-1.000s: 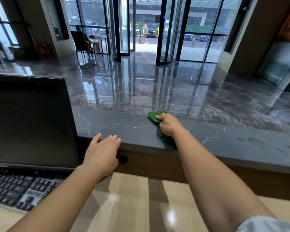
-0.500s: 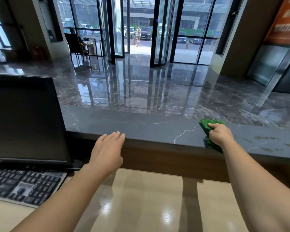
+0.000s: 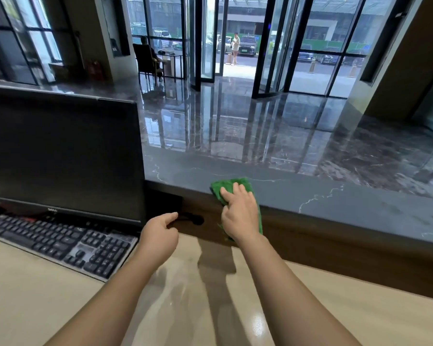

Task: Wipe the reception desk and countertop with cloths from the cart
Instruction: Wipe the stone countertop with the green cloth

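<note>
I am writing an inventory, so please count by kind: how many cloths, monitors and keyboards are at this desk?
Green fabric cloth: 1
Black flat-screen monitor: 1
Black plastic keyboard: 1
Total: 3

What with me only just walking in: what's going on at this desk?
A person is wiping the raised dark stone countertop with a green cloth. The right hand presses the cloth flat at the counter's near edge, where part of it hangs over the wooden front. The left hand holds nothing and hovers over the lower beige desk, beside the keyboard and monitor.
</note>
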Motion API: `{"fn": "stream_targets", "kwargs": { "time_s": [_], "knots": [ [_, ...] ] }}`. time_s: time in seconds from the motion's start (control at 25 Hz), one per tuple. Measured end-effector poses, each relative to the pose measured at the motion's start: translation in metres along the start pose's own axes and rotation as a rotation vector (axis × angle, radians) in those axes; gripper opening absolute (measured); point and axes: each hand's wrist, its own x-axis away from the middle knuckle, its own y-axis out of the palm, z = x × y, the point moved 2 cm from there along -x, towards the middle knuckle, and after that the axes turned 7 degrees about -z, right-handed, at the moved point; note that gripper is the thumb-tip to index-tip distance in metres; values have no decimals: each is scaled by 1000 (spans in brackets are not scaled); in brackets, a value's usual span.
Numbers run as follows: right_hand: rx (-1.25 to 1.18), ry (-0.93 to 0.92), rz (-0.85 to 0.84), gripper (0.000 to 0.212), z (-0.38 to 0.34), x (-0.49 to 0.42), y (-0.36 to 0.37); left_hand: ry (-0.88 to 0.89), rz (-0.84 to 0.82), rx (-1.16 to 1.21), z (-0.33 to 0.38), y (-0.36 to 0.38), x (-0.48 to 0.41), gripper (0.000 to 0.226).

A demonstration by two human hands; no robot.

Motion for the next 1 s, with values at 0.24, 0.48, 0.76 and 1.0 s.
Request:
{"fn": "stream_targets", "kwargs": {
  "time_s": [0.24,0.48,0.76,1.0],
  "knots": [
    [298,-447,-189,55,-69,-37,40,-117,27,637,2,-25,-31,42],
    [511,-648,-187,51,-34,-36,32,-64,-47,758,21,-2,-42,40],
    [486,-673,-71,52,59,-1,-3,-51,-165,714,55,85,-18,40],
    [579,-602,-17,62,158,42,-46,-37,-335,680,90,184,17,46]
  ]
}}
